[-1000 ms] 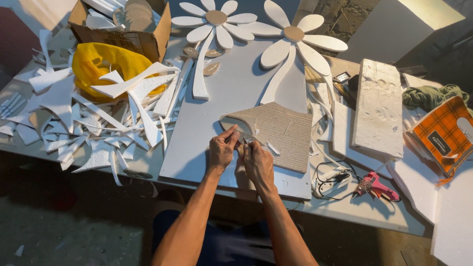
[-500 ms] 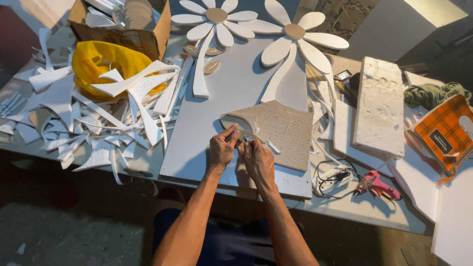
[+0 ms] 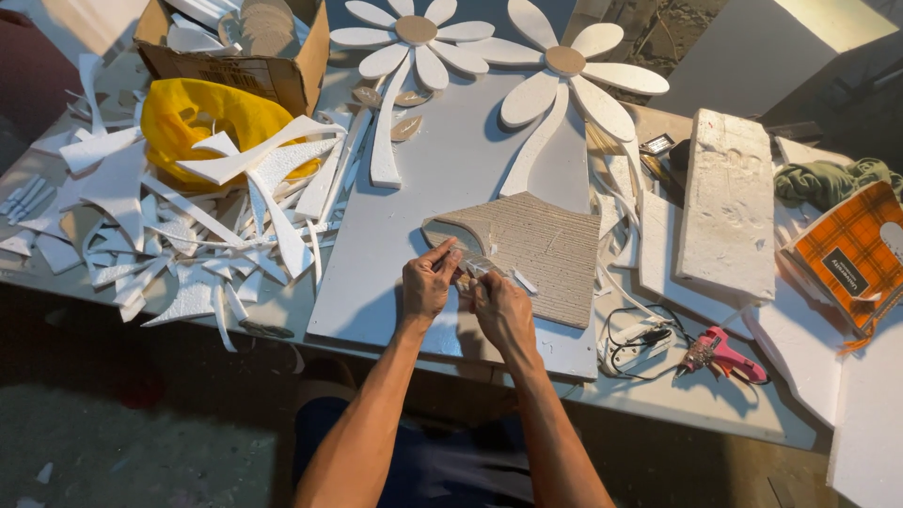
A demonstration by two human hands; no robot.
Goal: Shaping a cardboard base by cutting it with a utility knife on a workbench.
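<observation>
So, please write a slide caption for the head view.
Both hands, left hand and right hand, work at a brown cardboard piece below white foam daisies.

Two white foam daisies lie at the far side of the table, a cardboard box to their left above a yellow bag under foam scraps. A pink glue gun rests right, near an orange plaid pouch.

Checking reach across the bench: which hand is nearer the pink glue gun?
Right. The right hand works at the brown cardboard piece, with the pink glue gun off to its right; the left hand sits farther left.
</observation>
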